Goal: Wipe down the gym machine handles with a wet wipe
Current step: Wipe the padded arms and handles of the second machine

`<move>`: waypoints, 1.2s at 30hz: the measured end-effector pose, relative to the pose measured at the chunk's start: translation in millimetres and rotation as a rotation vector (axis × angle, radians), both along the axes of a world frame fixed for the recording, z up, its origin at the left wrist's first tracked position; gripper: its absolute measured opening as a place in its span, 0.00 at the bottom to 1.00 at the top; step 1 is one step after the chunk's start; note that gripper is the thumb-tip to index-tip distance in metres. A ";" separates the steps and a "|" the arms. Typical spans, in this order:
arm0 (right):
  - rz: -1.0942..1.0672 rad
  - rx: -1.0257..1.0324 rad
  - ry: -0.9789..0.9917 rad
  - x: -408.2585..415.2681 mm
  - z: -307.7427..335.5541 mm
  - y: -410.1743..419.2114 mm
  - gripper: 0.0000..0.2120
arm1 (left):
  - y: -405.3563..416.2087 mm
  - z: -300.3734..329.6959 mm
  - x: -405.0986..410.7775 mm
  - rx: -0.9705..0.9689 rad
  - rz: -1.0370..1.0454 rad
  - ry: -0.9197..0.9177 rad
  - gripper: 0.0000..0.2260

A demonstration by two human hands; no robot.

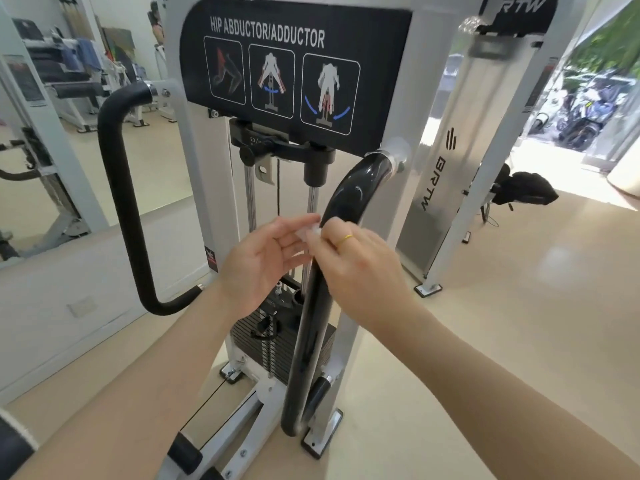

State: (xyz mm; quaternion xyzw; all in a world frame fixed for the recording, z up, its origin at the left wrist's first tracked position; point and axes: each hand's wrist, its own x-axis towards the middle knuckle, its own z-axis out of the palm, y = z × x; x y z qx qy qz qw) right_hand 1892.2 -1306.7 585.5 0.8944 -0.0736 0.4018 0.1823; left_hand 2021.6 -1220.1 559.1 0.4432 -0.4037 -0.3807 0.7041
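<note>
Wet wipe at the right handle, mid-frame.
Left hand (263, 261) and right hand (360, 265) both pinch the wet wipe (311, 232) against the glossy black handle (349, 192).

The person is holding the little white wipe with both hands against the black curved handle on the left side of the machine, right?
Not quite. The small white wet wipe is between the left hand and the right hand, but it sits against the glossy black curved handle on the right side of the machine, not the matte black left handle. The head view shows this.
</note>
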 end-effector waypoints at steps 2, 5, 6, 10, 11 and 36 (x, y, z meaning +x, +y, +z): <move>-0.058 0.029 -0.073 4.8 -1.5 6.5 0.08 | 1.2 3.5 3.4 0.029 -0.022 -0.027 0.22; -0.078 -0.028 0.028 7.5 -22.4 20.6 0.11 | 3.2 9.5 3.9 0.062 -0.014 -0.143 0.18; -0.092 -0.055 0.048 6.1 -22.3 22.9 0.11 | 3.5 10.3 3.6 0.078 0.005 -0.187 0.16; -0.143 0.423 0.132 -3.0 -2.7 19.0 0.11 | 3.6 1.9 3.5 0.137 0.080 -0.303 0.15; -0.157 0.549 0.058 -5.3 -10.5 17.5 0.13 | 5.1 -2.6 3.2 0.154 0.083 -0.309 0.15; 0.046 1.926 -0.231 -7.1 -99.0 2.9 0.06 | 23.3 -79.0 -24.1 0.368 0.184 -0.334 0.20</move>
